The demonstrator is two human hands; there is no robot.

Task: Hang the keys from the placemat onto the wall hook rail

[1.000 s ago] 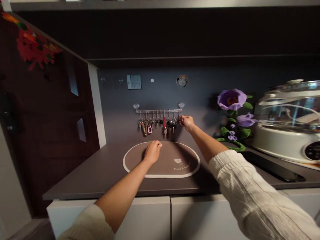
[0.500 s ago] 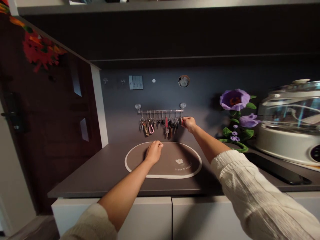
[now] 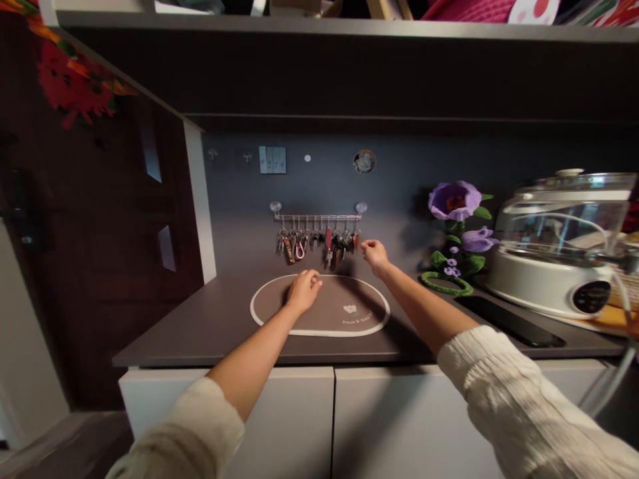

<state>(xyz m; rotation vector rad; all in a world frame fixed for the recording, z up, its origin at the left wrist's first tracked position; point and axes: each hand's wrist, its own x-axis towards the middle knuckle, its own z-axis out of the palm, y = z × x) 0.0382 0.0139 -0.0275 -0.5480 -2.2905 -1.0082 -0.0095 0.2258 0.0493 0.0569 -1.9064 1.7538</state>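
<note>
A clear rail (image 3: 318, 217) on the back wall carries a row of keys and key rings. Among them hang a red strip (image 3: 328, 239), a pink loop (image 3: 299, 250) and, at the right end, a small red key fob (image 3: 356, 241). My right hand (image 3: 374, 255) is just right of that fob, apart from it, fingers curled in with nothing visible in them. Above the brown oval mat (image 3: 364, 289) is my left hand (image 3: 304, 290), loosely closed, with nothing seen in it. Whether it touches the mat I cannot tell.
Purple artificial flowers (image 3: 455, 201) stand to the right, beside a white appliance with a clear cover (image 3: 544, 266). A black phone (image 3: 514, 323) lies on the counter (image 3: 190, 326). Overhead runs a shelf (image 3: 319, 28) holding assorted items. A dark door (image 3: 134, 279) is at the left.
My right hand has moved off the rail's right end, leaving the red fob hanging there. My left hand stays over the mat. The view has shifted, showing more of the shelf and appliance.
</note>
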